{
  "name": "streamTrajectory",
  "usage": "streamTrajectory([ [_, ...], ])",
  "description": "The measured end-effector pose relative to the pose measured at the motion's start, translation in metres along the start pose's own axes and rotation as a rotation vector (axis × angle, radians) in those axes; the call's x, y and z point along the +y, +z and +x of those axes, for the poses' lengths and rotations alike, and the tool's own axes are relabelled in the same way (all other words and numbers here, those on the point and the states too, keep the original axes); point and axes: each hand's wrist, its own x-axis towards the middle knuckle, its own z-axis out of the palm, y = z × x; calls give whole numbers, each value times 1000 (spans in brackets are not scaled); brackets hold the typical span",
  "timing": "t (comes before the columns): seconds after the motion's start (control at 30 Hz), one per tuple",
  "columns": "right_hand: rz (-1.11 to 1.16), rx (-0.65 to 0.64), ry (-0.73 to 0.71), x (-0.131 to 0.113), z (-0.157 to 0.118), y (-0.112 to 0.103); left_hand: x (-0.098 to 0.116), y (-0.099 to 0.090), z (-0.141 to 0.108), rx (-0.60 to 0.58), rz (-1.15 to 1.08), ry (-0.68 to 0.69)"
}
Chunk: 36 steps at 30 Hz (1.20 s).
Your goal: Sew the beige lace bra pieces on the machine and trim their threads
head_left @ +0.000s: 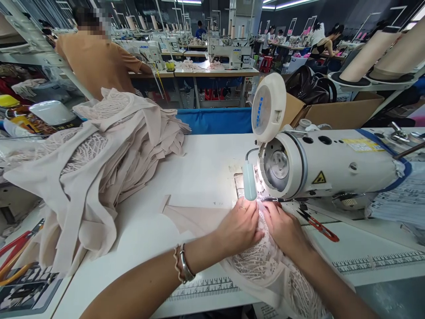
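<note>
Both hands are at the needle area of a white sewing machine [332, 164]. My left hand [241, 228], with a ring and bracelets, is closed on a beige lace fabric piece [255, 266]. Fingers of my right hand [283, 226] press together on the same fabric, just right of the left hand. A plain flap of the fabric lies out to the left on the table, while the lace part hangs over the front edge. The machine's small pale green lamp [249, 180] stands just above the fingertips. The needle itself is hidden.
A large pile of beige garments [96, 177] covers the table's left side. Red-handled snips [318, 225] lie right of the right hand. Scissors [16, 257] rest at the far left. Thread cones [368, 55] stand at the back right. A person in a brown shirt [94, 57] sits ahead.
</note>
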Motion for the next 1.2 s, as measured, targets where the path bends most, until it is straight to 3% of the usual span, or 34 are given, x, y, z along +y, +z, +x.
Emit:
streamTrajectory([
  [0.1, 52, -17, 99, 2, -1, -3, 5, -4, -2, -19, 90, 138],
  [0.33, 260, 8, -10, 9, -7, -1, 8, -16, -5, -91, 54, 101],
  [0.7, 56, -53, -99, 8, 8, -1, -28, -21, 4, -119, -120, 69],
  [0.9, 110, -50, -87, 9, 10, -4, -29, -27, 5, -118, -138, 29],
  [1.07, 231, -23, 85, -8, -21, -30, -9, -16, 3, -29, 25, 161],
  [1.2, 135, -26, 138, -27, -55, -38, 6, -13, -3, 16, 124, 206],
])
